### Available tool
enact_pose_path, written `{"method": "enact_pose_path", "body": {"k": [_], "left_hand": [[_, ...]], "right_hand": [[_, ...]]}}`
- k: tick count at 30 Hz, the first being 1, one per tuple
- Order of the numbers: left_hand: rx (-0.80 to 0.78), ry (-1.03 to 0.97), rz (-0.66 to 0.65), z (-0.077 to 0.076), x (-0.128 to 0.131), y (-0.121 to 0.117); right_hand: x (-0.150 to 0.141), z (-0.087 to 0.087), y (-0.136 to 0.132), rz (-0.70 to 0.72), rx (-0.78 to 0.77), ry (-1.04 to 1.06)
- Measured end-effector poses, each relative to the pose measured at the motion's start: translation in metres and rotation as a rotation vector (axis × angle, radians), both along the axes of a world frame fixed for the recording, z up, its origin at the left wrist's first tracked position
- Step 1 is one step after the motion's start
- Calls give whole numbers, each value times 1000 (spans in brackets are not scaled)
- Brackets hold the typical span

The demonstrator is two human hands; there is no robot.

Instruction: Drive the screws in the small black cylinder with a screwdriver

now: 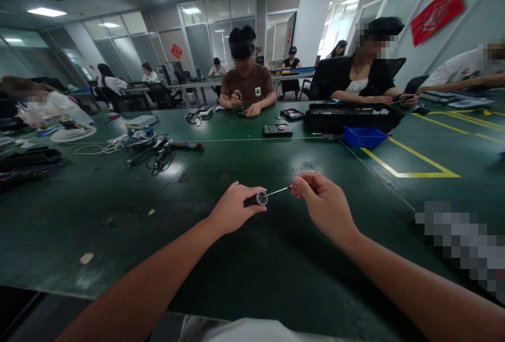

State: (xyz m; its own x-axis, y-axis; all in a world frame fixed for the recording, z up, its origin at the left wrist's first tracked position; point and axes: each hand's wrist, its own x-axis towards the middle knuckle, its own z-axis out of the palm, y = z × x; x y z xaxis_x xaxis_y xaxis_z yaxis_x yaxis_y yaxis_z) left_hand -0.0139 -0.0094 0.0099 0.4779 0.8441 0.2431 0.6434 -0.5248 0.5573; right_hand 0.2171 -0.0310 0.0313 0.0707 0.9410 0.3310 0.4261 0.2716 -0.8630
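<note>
A: Where is the cylinder (260, 199), and why angled so?
B: Over the near tabletop (236, 279); left hand (232, 206) pinched around it, open end facing right, presumably for access. Right hand (324, 204): fingertips closed on the tool (278, 191), its tip at the opening.

Head camera: looks from above the near side of the tabletop (229, 160)
Facing: forward and down
Near field: left grip (232, 208), right grip (327, 205)
Far field: glass partitions (219, 11)
</note>
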Motion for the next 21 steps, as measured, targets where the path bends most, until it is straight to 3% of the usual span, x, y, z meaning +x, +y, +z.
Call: {"method": "enact_pose_path", "body": {"k": [8,16,21], "left_hand": [[18,-2,-9,1,0,-2],[42,-8,0,-1,-2,2],[37,0,-13,-1,-2,1]], "right_hand": [[2,3,-6,-64,151,-253],[3,3,-10,252,280,-331],[3,7,-13,242,212,-385]]}}
